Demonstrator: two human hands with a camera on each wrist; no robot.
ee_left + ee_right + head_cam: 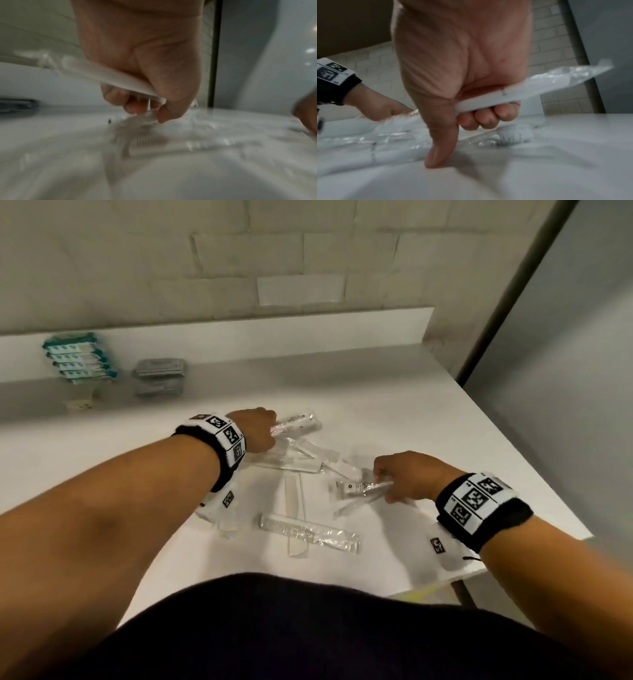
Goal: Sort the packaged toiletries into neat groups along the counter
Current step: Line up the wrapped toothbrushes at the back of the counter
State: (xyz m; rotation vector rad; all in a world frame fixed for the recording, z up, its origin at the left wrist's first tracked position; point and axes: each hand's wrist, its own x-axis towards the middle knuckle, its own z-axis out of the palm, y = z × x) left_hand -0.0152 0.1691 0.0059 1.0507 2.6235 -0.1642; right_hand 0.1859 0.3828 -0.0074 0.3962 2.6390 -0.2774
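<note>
Near the desk's front edge a comb lies loose. My right hand curls round a sachet; my left hand grips another pack mid-desk. I should lift each clear of the wrappers and lay them with their kind by the stacks at the back-left edge.

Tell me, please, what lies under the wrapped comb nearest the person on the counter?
Under the wrapped comb a second clear-wrapped item pokes out at its near side, and another comb runs away behind it. How far they overlap is covered; beneath is the white counter.
</note>
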